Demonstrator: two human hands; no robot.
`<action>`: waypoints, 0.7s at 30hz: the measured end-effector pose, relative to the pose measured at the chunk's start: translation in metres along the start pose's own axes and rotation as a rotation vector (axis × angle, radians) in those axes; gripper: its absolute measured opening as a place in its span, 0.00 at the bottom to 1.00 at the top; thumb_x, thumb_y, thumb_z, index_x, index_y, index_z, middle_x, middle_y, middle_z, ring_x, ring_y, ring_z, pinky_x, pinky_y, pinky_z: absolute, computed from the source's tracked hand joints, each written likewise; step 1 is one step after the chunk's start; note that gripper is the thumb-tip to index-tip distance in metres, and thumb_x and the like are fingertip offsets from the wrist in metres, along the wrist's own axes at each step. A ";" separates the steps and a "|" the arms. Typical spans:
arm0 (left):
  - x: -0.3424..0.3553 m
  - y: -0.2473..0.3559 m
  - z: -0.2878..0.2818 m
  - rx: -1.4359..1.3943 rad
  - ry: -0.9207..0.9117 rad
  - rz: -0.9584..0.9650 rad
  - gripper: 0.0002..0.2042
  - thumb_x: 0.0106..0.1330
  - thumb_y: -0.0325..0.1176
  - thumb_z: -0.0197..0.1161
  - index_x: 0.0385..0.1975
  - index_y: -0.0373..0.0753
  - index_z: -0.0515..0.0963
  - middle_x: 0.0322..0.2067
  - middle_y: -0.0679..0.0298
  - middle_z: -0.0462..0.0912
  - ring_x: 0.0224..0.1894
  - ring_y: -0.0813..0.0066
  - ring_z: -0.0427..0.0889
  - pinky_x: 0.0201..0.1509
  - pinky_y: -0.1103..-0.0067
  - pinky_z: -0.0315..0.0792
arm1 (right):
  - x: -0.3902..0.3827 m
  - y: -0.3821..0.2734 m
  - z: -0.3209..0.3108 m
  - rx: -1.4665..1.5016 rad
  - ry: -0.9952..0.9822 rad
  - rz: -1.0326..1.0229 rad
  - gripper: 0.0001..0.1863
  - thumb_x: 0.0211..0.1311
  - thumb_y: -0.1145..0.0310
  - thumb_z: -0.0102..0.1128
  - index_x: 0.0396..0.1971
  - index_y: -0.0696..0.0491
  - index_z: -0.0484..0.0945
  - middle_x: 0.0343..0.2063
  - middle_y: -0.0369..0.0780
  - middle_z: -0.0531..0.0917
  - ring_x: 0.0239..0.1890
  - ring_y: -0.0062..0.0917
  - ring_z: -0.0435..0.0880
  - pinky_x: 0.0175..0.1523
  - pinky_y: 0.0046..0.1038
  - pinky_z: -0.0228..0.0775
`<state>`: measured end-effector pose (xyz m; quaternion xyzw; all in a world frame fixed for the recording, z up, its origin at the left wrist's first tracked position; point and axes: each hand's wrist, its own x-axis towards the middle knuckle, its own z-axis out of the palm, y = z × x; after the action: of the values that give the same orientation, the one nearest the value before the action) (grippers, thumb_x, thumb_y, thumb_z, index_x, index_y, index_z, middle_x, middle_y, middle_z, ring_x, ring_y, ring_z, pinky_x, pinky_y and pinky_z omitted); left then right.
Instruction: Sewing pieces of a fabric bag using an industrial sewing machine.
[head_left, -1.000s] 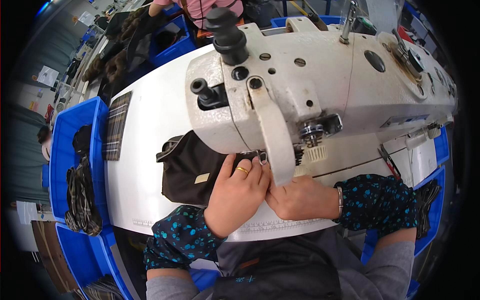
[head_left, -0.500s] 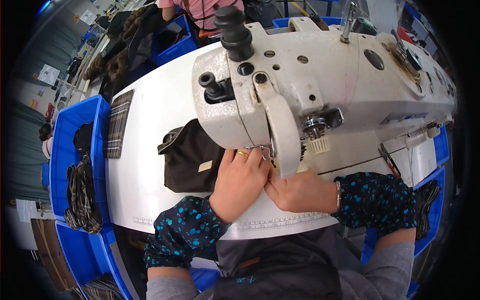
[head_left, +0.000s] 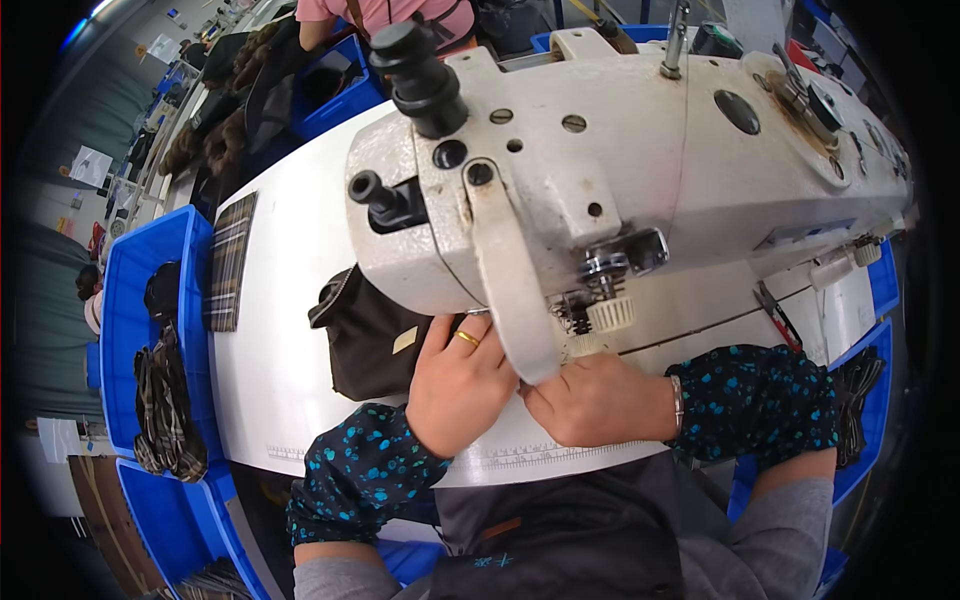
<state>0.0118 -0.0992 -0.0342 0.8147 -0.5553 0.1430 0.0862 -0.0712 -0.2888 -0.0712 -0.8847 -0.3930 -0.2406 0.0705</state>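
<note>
A white sewing machine (head_left: 540,140) stands over the white table, its head in front of my fingertips. A dark brown fabric piece (head_left: 372,345), pouch-like, with a zipper along its upper edge and a small pale label, lies left of the needle area and runs under the machine head. My left hand (head_left: 462,385), wearing a gold ring, is bent against its right side, fingers closed on it. My right hand (head_left: 598,400) is closed just to the right, behind the white lever; whatever it pinches is hidden. The two hands are close together. The needle is out of sight.
Blue bins (head_left: 120,340) with plaid fabric pieces stand at the left, and another blue bin (head_left: 862,400) at the right. A folded plaid cloth (head_left: 232,262) lies on the table's left edge. Red-handled snips (head_left: 780,318) lie at right. A co-worker in pink (head_left: 400,22) sits beyond.
My view has shifted, so the machine appears further left. My left hand has drawn slightly left and nearer, apart from the right one. The fabric piece's right part is more bunched.
</note>
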 end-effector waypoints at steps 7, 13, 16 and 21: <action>0.003 -0.004 0.006 0.002 -0.004 0.005 0.16 0.52 0.31 0.66 0.42 0.40 0.86 0.38 0.67 0.83 0.44 0.66 0.82 0.47 0.68 0.73 | 0.003 0.003 -0.002 -0.036 -0.013 0.041 0.14 0.49 0.69 0.60 0.33 0.62 0.84 0.23 0.41 0.81 0.16 0.19 0.76 0.19 0.23 0.66; 0.006 -0.017 0.022 0.055 0.059 -0.030 0.09 0.54 0.32 0.64 0.35 0.43 0.85 0.33 0.69 0.83 0.38 0.68 0.82 0.42 0.68 0.72 | 0.004 0.012 0.008 -0.150 -0.012 0.112 0.21 0.51 0.70 0.59 0.44 0.67 0.84 0.19 0.38 0.82 0.14 0.19 0.77 0.19 0.25 0.67; 0.004 -0.018 0.018 0.067 0.049 -0.046 0.08 0.54 0.32 0.62 0.33 0.41 0.83 0.30 0.70 0.80 0.37 0.69 0.81 0.47 0.68 0.72 | 0.001 0.014 0.018 -0.090 0.006 0.147 0.22 0.52 0.71 0.59 0.46 0.68 0.83 0.17 0.38 0.82 0.13 0.21 0.78 0.19 0.26 0.67; 0.004 -0.020 0.016 0.018 -0.006 -0.079 0.08 0.52 0.31 0.62 0.31 0.42 0.82 0.30 0.70 0.81 0.37 0.68 0.82 0.46 0.68 0.72 | 0.001 0.015 0.019 -0.039 0.018 0.169 0.22 0.52 0.71 0.59 0.47 0.68 0.83 0.16 0.38 0.81 0.13 0.22 0.79 0.19 0.27 0.68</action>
<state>0.0340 -0.1002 -0.0480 0.8371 -0.5219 0.1420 0.0826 -0.0525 -0.2919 -0.0863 -0.9138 -0.3114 -0.2493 0.0769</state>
